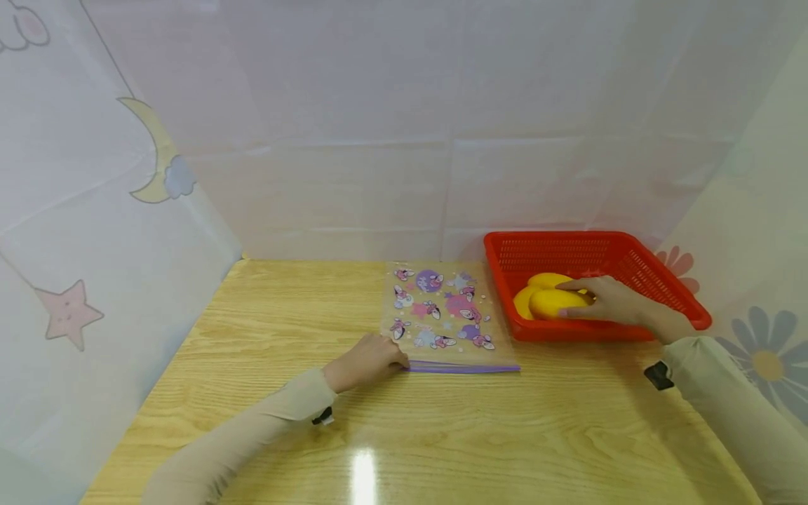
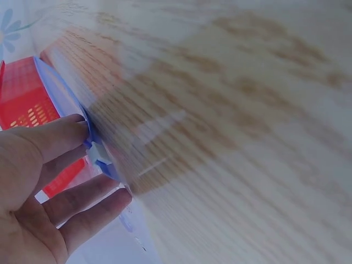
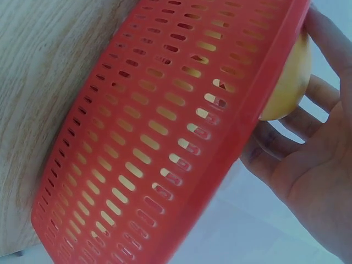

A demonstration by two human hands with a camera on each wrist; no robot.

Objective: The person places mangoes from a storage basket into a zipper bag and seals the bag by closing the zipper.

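Note:
A clear zip bag [image 1: 451, 315] with pink and purple cartoon prints lies flat, its purple zip strip [image 1: 463, 367] facing me. At the strip's left end my left hand [image 1: 368, 362] pinches the bag's corner. A small white slider [image 2: 99, 153] sits on the strip between the fingers in the left wrist view. Over the red basket [image 1: 678, 305], my right hand [image 1: 609, 300] grips a smooth, oval yellow fruit [image 1: 552, 304]. Other yellow fruits [image 1: 548, 280] lie beside and behind it. In the right wrist view, the basket's slotted wall partly hides the held fruit [image 3: 291, 82].
The wood-grain table [image 1: 303, 301] runs back to a pale sheet wall [image 1: 353, 189], with printed sheets at both sides. The basket stands at the table's back right, close beside the bag.

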